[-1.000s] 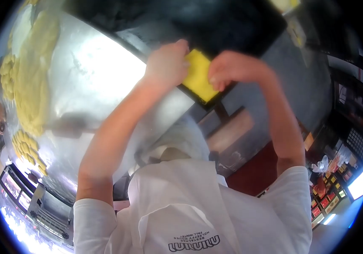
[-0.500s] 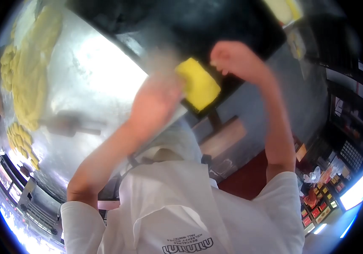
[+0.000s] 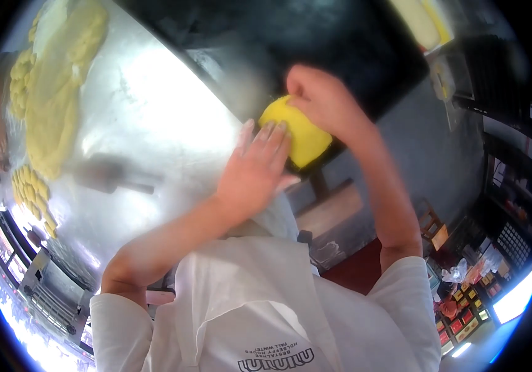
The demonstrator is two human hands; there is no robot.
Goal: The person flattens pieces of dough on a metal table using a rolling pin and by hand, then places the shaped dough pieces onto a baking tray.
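Two-handed hold on a rounded yellow sheet (image 3: 309, 141).
Left hand (image 3: 252, 166) lay spread across it; right hand (image 3: 320, 98) pinched its edge.

White glare burns across the worktop (image 3: 154, 105) at upper left, the black tray (image 3: 328, 43) at top centre lies dim, a grey shape (image 3: 101, 173) at left blurs, and fisheye distortion bends the edges into black corners

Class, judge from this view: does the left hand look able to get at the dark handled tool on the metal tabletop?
Probably yes: only bare metal tabletop appears between the left hand and the dark handled tool, though the hand must first leave the flat yellow piece.
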